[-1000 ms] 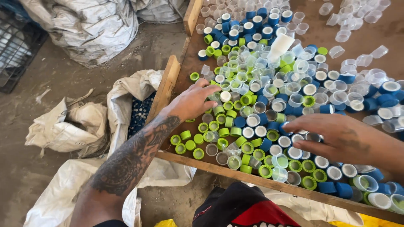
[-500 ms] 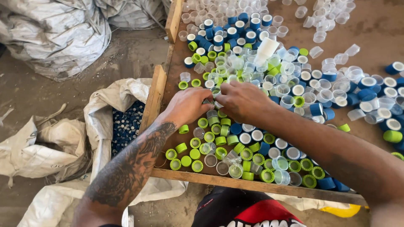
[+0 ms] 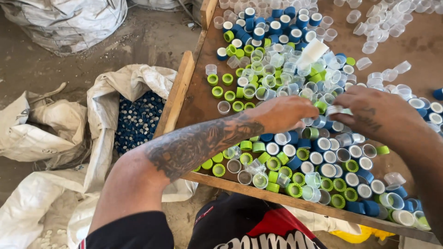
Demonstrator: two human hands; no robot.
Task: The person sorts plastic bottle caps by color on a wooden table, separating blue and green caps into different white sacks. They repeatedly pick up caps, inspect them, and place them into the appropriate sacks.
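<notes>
- We find both hands over a brown wooden worktop (image 3: 203,99) with a raised plank rim, strewn with small round plastic bottle caps in green, blue and clear.
- The left hand (image 3: 284,113), on a tattooed forearm, lies knuckles-up across the middle of the heap; its fingers curl down into the caps. We cannot tell whether its grip holds a cap, since the fingertips are hidden.
- The right hand (image 3: 374,115) sits just beside the left, fingers bent toward it. Its grip is narrow, pinched on a small clear plastic cap (image 3: 334,109) at the fingertips; a green cap (image 3: 321,106) lies between the two hands.
- A cluster of green caps (image 3: 277,163) and blue caps with white liners (image 3: 330,170) lies on the near part of the worktop, below the left forearm.
- A further group of blue caps (image 3: 272,23) occupies the far edge, with clear caps (image 3: 383,18) scattered to the far right.
- A white tapered plastic piece (image 3: 313,50) rests tilted on the heap, beyond the hands.
- On the dirt floor left of the worktop stands an open white woven sack (image 3: 108,99) filled with dark blue caps (image 3: 138,117).
- More white sacks (image 3: 64,20) lie farther off.
</notes>
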